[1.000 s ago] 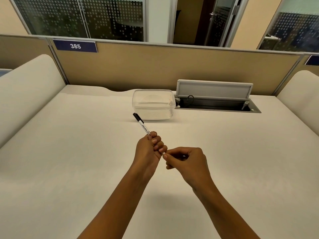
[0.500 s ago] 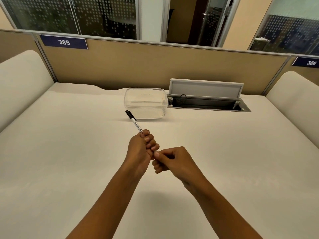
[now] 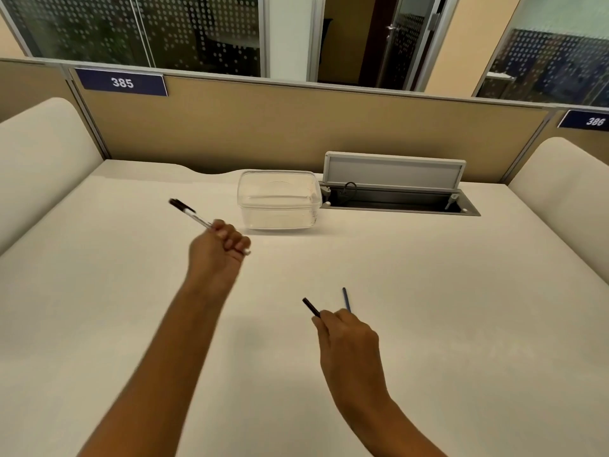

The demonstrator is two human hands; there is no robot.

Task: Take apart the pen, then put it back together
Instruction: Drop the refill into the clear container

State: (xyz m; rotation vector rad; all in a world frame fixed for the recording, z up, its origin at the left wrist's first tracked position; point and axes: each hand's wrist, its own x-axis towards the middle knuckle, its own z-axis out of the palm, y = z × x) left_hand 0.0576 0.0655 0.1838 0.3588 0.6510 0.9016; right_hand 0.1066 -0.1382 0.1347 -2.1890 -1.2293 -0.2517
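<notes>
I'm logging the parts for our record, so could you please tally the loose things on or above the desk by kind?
pen barrel, in left hand: 1
dark rod plus blue rod, in right hand: 2
clear container: 1
Total: 4

Open-plan office, cubicle workstation. White desk [image 3: 428, 291] set before a tan fabric partition [image 3: 296, 127]. Numbered plates "385" [image 3: 122, 82] and "386" [image 3: 594, 121] on the partition. Open cable hatch [image 3: 395, 201] just before it. Dot-frosted glass walls [image 3: 164, 28] beyond it.
</notes>
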